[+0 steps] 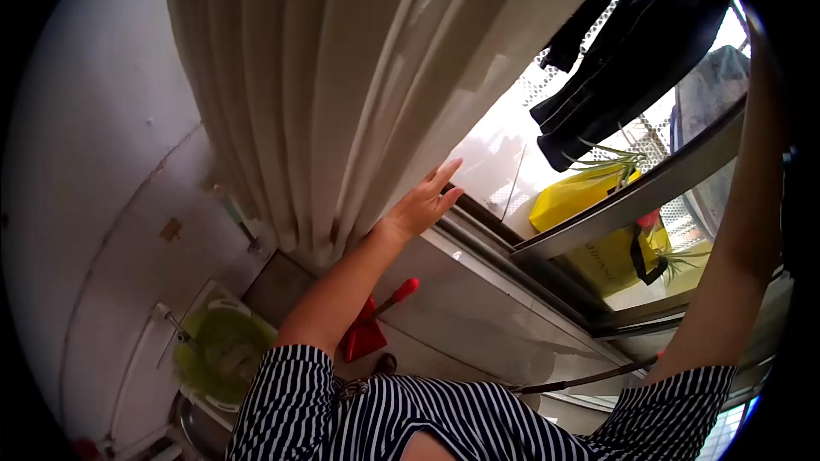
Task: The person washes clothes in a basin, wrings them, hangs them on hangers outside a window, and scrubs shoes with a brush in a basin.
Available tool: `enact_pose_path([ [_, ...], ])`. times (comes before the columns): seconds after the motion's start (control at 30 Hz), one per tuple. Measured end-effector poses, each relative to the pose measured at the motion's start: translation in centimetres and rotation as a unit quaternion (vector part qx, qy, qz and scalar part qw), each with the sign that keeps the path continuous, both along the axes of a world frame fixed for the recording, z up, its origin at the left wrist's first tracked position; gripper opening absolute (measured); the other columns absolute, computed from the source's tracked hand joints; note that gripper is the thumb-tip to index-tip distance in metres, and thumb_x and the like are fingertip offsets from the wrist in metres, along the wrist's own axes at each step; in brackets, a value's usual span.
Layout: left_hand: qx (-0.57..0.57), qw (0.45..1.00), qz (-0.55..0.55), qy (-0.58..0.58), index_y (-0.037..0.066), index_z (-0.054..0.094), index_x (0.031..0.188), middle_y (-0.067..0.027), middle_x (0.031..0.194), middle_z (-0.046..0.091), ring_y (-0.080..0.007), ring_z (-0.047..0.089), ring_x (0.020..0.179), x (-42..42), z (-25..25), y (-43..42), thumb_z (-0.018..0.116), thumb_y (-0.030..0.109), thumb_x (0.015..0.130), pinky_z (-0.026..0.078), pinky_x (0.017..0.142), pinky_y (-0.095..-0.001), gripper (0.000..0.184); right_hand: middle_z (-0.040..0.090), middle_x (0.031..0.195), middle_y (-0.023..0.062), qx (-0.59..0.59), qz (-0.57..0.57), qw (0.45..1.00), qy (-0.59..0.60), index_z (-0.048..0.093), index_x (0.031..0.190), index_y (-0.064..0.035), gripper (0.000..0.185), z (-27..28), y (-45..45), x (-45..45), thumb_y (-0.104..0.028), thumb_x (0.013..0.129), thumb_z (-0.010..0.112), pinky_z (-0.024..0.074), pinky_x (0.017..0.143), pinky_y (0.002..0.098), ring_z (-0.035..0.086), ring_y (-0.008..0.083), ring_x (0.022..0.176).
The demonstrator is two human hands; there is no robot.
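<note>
My left hand (421,205) reaches out at the lower edge of a pale pleated curtain (342,60), its fingers stretched and the thumb apart. The back of the hand faces me, and it lies against or very close to the cloth; I cannot tell whether it presses on it. Nothing shows in its grasp. The right arm (726,265) is raised along the right side, in front of a sliding window frame (649,183). Its hand lies beyond the visible picture at the upper right, so its fingers and anything in them are hidden.
Outside the window hang dark trousers (632,60), near a yellow bag (589,192) with spiky green leaves. A red dustpan (365,339) stands below on the floor. At lower left, a green basin (222,350) sits under a tap (175,324). A dark pole (589,376) slants behind me.
</note>
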State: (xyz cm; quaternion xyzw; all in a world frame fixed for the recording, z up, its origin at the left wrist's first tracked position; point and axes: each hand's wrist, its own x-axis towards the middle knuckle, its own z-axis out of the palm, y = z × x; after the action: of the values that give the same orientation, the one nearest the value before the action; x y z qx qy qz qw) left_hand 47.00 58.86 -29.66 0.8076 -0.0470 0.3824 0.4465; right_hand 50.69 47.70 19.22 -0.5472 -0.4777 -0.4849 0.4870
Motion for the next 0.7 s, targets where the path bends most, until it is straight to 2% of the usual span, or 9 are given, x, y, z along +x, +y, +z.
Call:
enact_pose_path([
  [0.2,0.095,0.978,-0.103,-0.153,0.016,0.055,0.123,-0.0061,0.125,0.057,-0.0244,0.049,0.123,-11.0,-2.5,-5.4,0.059,0.019,0.089,0.040,0.103,-0.0412,0.034,0.067,0.092,0.0189,-0.368,-0.090,0.925,-0.031,0.062,0.094,-0.0061,0.038,-22.9,-10.7,-10.3,-0.039,0.096,0.043,0.0514,0.066,0.0368,0.063,0.0279,0.067],
  [0.23,0.094,0.975,-0.155,-0.127,0.016,0.056,0.123,-0.0049,0.123,0.058,-0.0238,0.051,0.120,-14.5,-5.4,-6.3,0.058,0.019,0.090,0.040,0.103,-0.0412,0.033,0.068,0.078,0.0155,-0.490,0.183,0.842,0.132,0.061,0.080,-0.0068,0.041,-29.0,-7.3,-14.5,-0.042,0.094,0.046,0.0489,0.063,0.0311,0.062,0.0245,0.061],
  [0.27,0.064,0.984,-0.145,-0.082,0.016,0.058,0.121,-0.0050,0.120,0.060,-0.0236,0.053,0.117,-16.9,-6.6,-6.7,0.058,0.019,0.090,0.040,0.102,-0.0416,0.032,0.067,0.071,0.0132,-0.472,0.215,0.830,0.206,0.063,0.080,-0.0050,0.038,-29.3,-5.8,-17.0,-0.038,0.093,0.048,0.0503,0.065,0.0311,0.064,0.0229,0.064],
  [0.3,0.036,0.989,-0.138,-0.037,0.017,0.059,0.119,-0.0051,0.117,0.061,-0.0234,0.055,0.114,-19.5,-7.9,-6.8,0.058,0.019,0.089,0.040,0.102,-0.0420,0.030,0.067,0.088,0.0204,-0.623,0.359,0.656,0.228,0.062,0.099,0.0061,0.032,-31.6,-5.3,-14.5,-0.023,0.092,0.051,0.0524,0.071,0.0324,0.067,0.0245,0.077],
  [0.4,-0.053,0.971,0.026,0.232,0.014,0.061,0.118,-0.0122,0.107,0.064,-0.0251,0.061,0.095,-29.5,-18.6,-8.4,0.050,0.013,0.089,0.048,0.083,-0.0377,0.031,0.066,0.104,0.0133,-0.714,0.254,0.507,0.412,0.059,0.115,-0.0008,0.029,-45.3,-7.0,-14.5,-0.011,0.088,0.060,0.0509,0.079,0.0306,0.066,0.0229,0.089],
  [0.43,-0.263,0.835,0.070,0.479,0.011,0.061,0.117,-0.0143,0.097,0.066,-0.0276,0.063,0.087,-37.9,-24.5,-8.8,0.050,0.015,0.088,0.049,0.076,-0.0367,0.032,0.065,0.106,0.0130,-0.724,0.250,0.466,0.443,0.059,0.116,-0.0013,0.030,-52.8,-7.6,-16.3,-0.012,0.088,0.059,0.0504,0.080,0.0305,0.065,0.0224,0.092],
  [0.6,-0.366,0.685,0.333,0.534,0.004,0.058,0.120,-0.0109,0.106,0.067,-0.0212,0.061,0.099,-53.8,-27.6,-10.1,0.055,0.026,0.091,0.046,0.088,-0.0334,0.037,0.065,0.104,0.0123,-0.710,0.332,0.370,0.499,0.058,0.116,0.0008,0.031,-69.1,-7.0,-21.9,-0.015,0.089,0.058,0.0495,0.081,0.0297,0.062,0.0183,0.094],
  [0.63,-0.376,0.678,0.327,0.540,0.004,0.058,0.120,-0.0109,0.106,0.067,-0.0212,0.061,0.099,-56.4,-28.9,-11.2,0.055,0.026,0.091,0.046,0.088,-0.0334,0.037,0.065,0.103,0.0120,-0.683,0.354,0.343,0.539,0.058,0.114,0.0014,0.030,-74.1,-7.3,-24.5,-0.016,0.090,0.058,0.0495,0.081,0.0293,0.062,0.0175,0.093],
  [0.7,-0.696,0.500,0.395,0.331,0.006,0.051,0.129,-0.0110,0.116,0.062,-0.0236,0.058,0.107,-58.3,-27.9,-10.6,0.057,0.027,0.090,0.043,0.096,-0.0355,0.045,0.066,0.099,0.0113,-0.679,0.362,0.327,0.548,0.059,0.111,0.0019,0.027,-76.0,-6.0,-26.9,-0.015,0.090,0.056,0.0500,0.078,0.0289,0.063,0.0170,0.086],
])
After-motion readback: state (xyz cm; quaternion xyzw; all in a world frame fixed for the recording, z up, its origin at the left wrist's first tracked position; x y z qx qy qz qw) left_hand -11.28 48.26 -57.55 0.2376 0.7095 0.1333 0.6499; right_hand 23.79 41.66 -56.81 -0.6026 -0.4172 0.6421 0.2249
